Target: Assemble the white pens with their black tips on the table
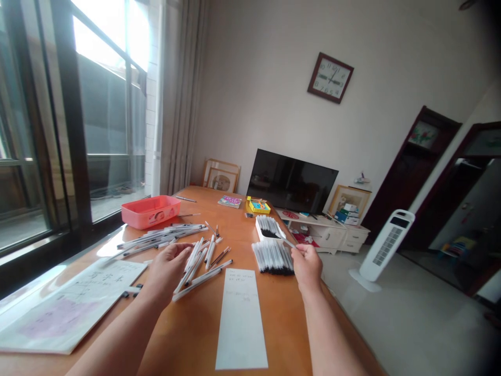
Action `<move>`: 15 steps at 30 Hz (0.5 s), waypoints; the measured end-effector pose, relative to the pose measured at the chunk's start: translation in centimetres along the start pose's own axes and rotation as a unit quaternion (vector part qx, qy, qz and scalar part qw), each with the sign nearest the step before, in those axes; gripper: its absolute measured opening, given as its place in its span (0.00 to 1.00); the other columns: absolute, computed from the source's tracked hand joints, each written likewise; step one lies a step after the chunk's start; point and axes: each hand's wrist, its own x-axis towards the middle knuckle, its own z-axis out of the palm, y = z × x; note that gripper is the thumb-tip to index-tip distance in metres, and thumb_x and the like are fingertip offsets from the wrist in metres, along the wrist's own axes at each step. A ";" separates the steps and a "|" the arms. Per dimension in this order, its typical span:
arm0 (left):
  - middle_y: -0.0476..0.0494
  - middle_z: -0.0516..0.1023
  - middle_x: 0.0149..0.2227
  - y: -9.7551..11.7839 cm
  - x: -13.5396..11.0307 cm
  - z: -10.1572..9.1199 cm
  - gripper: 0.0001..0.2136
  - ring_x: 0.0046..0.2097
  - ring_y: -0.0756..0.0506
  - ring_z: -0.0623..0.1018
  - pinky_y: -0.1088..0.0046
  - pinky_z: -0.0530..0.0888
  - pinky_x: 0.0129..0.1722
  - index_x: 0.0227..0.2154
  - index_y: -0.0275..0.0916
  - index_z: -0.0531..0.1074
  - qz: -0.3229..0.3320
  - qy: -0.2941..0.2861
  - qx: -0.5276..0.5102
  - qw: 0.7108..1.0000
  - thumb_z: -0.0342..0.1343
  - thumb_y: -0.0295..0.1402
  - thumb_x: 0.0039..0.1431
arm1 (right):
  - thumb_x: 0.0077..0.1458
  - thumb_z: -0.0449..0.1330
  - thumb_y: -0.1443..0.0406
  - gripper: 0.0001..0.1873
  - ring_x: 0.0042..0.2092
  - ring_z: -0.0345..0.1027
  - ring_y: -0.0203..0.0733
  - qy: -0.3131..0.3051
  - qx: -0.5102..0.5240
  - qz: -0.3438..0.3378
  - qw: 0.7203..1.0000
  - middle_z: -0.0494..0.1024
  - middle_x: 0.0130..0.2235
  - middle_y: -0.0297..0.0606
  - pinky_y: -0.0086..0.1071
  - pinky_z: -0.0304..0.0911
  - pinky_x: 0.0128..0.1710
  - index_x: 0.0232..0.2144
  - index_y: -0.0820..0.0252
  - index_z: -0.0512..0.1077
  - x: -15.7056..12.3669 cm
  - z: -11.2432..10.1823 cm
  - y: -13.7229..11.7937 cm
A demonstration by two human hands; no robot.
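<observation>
My right hand [306, 265] is closed around a white pen [288, 242] whose tip points up and left, just right of a tidy row of black-tipped pens [273, 257] on the wooden table [282, 318]. My left hand [167, 267] reaches toward a loose scatter of white pens [201, 263], fingers curled at the pile's edge; what they hold, if anything, is hidden. A white tray [268, 227] behind the tidy row holds more pens.
A pink plastic box [150, 210] stands at the left, with a long heap of pens [160, 237] in front of it. A narrow paper slip [240, 318] and a large sheet [70, 305] lie near me. A television, a cabinet and a white fan stand beyond.
</observation>
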 end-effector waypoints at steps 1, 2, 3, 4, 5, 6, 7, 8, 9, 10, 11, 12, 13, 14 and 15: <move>0.43 0.81 0.33 0.0 0.0 0.0 0.24 0.34 0.44 0.77 0.72 0.70 0.32 0.41 0.37 0.78 -0.003 -0.003 -0.001 1.000 0.61 0.51 0.49 | 0.47 0.60 0.55 0.16 0.33 0.75 0.47 -0.001 -0.022 0.010 1.000 0.81 0.31 0.41 0.34 0.66 0.33 0.35 0.59 0.73 -0.2 -0.2 0.5; 0.43 0.81 0.33 0.0 0.0 0.0 0.24 0.34 0.44 0.77 0.72 0.70 0.31 0.41 0.37 0.78 -0.006 -0.006 -0.004 1.000 0.61 0.51 0.49 | 0.48 0.60 0.55 0.16 0.34 0.75 0.48 -0.004 -0.043 0.018 0.999 0.81 0.32 0.42 0.35 0.66 0.34 0.36 0.60 0.73 -0.3 -0.3 0.8; 0.43 0.81 0.33 0.0 0.0 0.0 0.23 0.34 0.44 0.77 0.72 0.70 0.30 0.41 0.36 0.78 -0.008 -0.005 -0.007 1.000 0.62 0.51 0.49 | 0.48 0.59 0.56 0.16 0.35 0.75 0.48 -0.010 -0.062 0.024 0.998 0.82 0.33 0.43 0.35 0.66 0.36 0.36 0.60 0.74 -0.4 -0.4 1.0; 0.42 0.82 0.33 0.0 0.0 0.0 0.23 0.33 0.44 0.77 0.73 0.70 0.30 0.40 0.36 0.78 -0.008 -0.003 -0.011 1.000 0.62 0.50 0.48 | 0.48 0.58 0.56 0.16 0.36 0.75 0.48 -0.017 -0.079 0.025 0.996 0.82 0.34 0.43 0.35 0.65 0.37 0.36 0.60 0.74 -0.5 -0.4 1.1; 0.42 0.82 0.34 0.1 0.0 0.0 0.23 0.33 0.44 0.77 0.73 0.70 0.30 0.39 0.37 0.79 -0.007 -0.001 -0.015 1.000 0.62 0.50 0.47 | 0.48 0.58 0.57 0.15 0.37 0.75 0.49 -0.025 -0.096 0.025 0.995 0.82 0.35 0.43 0.35 0.65 0.38 0.36 0.59 0.74 -0.5 -0.4 1.1; 0.42 0.82 0.34 0.2 0.1 0.0 0.23 0.33 0.44 0.76 0.73 0.70 0.29 0.38 0.37 0.79 -0.005 0.003 -0.018 1.000 0.63 0.50 0.46 | 0.48 0.58 0.58 0.14 0.37 0.76 0.49 -0.032 -0.113 0.024 0.993 0.82 0.35 0.43 0.35 0.65 0.38 0.36 0.58 0.74 -0.5 -0.4 1.2; 0.42 0.82 0.34 0.2 0.1 0.1 0.23 0.33 0.44 0.76 0.73 0.70 0.29 0.37 0.37 0.79 -0.002 0.006 -0.020 1.000 0.63 0.50 0.45 | 0.48 0.57 0.59 0.13 0.38 0.75 0.49 -0.040 -0.129 0.025 0.991 0.82 0.35 0.42 0.35 0.64 0.38 0.35 0.57 0.74 -0.5 -0.4 1.2; 0.42 0.82 0.34 0.3 0.1 0.1 0.23 0.33 0.44 0.77 0.72 0.70 0.29 0.37 0.37 0.79 0.000 0.008 -0.022 1.000 0.63 0.51 0.45 | 0.49 0.57 0.60 0.12 0.38 0.75 0.49 -0.050 -0.144 0.029 0.988 0.82 0.35 0.42 0.34 0.64 0.37 0.35 0.57 0.74 -0.6 -0.4 1.2; 0.42 0.82 0.33 0.2 0.2 0.1 0.23 0.33 0.44 0.77 0.72 0.70 0.29 0.36 0.37 0.79 0.000 0.008 -0.021 1.000 0.63 0.51 0.44 | 0.49 0.57 0.60 0.11 0.38 0.75 0.48 -0.060 -0.159 0.034 0.985 0.82 0.35 0.42 0.34 0.63 0.37 0.35 0.56 0.74 -0.6 -0.4 1.2; 0.42 0.82 0.33 0.2 0.3 0.1 0.23 0.33 0.43 0.77 0.72 0.70 0.29 0.37 0.37 0.79 -0.001 0.007 -0.019 1.000 0.63 0.51 0.45 | 0.49 0.57 0.61 0.11 0.38 0.75 0.48 -0.071 -0.172 0.039 0.982 0.82 0.35 0.41 0.34 0.63 0.36 0.35 0.56 0.74 -0.6 -0.4 1.2; 0.42 0.82 0.32 0.1 0.3 0.1 0.23 0.33 0.43 0.77 0.72 0.70 0.29 0.37 0.37 0.79 -0.002 0.007 -0.014 1.000 0.63 0.51 0.45 | 0.49 0.57 0.61 0.11 0.38 0.75 0.47 -0.082 -0.184 0.043 0.978 0.82 0.35 0.41 0.33 0.63 0.36 0.35 0.56 0.74 -0.6 -0.4 1.3; 0.43 0.81 0.31 0.0 0.4 0.1 0.23 0.33 0.43 0.77 0.72 0.70 0.29 0.37 0.37 0.79 -0.003 0.005 -0.009 1.000 0.63 0.51 0.46 | 0.49 0.57 0.62 0.10 0.37 0.75 0.47 -0.092 -0.195 0.045 0.975 0.82 0.35 0.41 0.33 0.63 0.36 0.35 0.55 0.75 -0.6 -0.5 1.3; 0.43 0.81 0.30 -0.1 0.4 0.1 0.23 0.34 0.43 0.77 0.72 0.70 0.30 0.38 0.37 0.79 -0.003 0.004 -0.003 1.000 0.63 0.51 0.46 | 0.49 0.57 0.62 0.10 0.37 0.75 0.47 -0.101 -0.203 0.046 0.973 0.82 0.35 0.41 0.33 0.62 0.35 0.35 0.55 0.75 -0.6 -0.6 1.3; 0.43 0.81 0.30 -0.2 0.4 0.1 0.23 0.34 0.43 0.77 0.71 0.70 0.30 0.38 0.37 0.79 -0.002 0.004 0.002 1.000 0.62 0.51 0.47 | 0.49 0.58 0.62 0.10 0.37 0.75 0.46 -0.108 -0.208 0.047 0.971 0.81 0.35 0.41 0.33 0.62 0.35 0.35 0.55 0.75 -0.6 -0.7 1.4; 0.43 0.81 0.30 -0.2 0.4 0.0 0.22 0.34 0.43 0.77 0.71 0.70 0.31 0.38 0.37 0.79 -0.001 0.004 0.007 1.000 0.62 0.51 0.47 | 0.49 0.58 0.63 0.10 0.37 0.74 0.46 -0.115 -0.212 0.048 0.969 0.81 0.35 0.41 0.32 0.62 0.35 0.35 0.55 0.75 -0.6 -0.7 1.4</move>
